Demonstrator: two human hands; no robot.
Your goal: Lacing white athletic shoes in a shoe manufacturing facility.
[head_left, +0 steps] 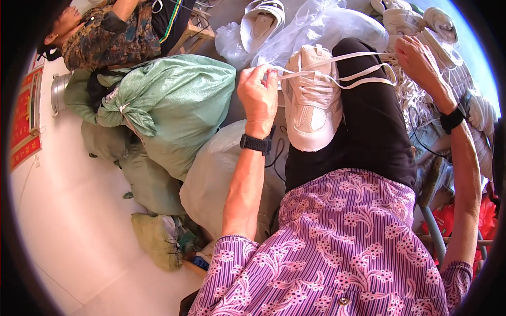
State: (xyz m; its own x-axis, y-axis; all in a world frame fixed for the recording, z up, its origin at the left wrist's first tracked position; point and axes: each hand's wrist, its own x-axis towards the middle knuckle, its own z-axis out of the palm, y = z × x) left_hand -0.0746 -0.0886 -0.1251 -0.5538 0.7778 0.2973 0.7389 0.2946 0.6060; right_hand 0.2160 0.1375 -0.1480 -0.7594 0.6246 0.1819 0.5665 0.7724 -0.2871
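A white sneaker (314,105) rests on my lap between my legs, its toe toward me. White laces cross its front in rows. My left hand (258,92) is just left of the shoe's ankle opening, thumb and fingers pinched on the shoelace (287,72). Away to the right, my right hand (420,63) is closed and raised, with a long lace stretched from the shoe up to its fingers. A second stretch of lace loops loosely (369,79) over my dark trouser leg. The fingertips of my right hand are partly hidden by the hand itself.
Green sacks (179,105) and a pale plastic bag (221,174) stand to my left. More white shoes (437,31) and a heap of loose laces (416,97) lie at the right. Beyond the shoe are clear plastic (327,26) and another white shoe (262,23). A person (113,31) sits at the far left.
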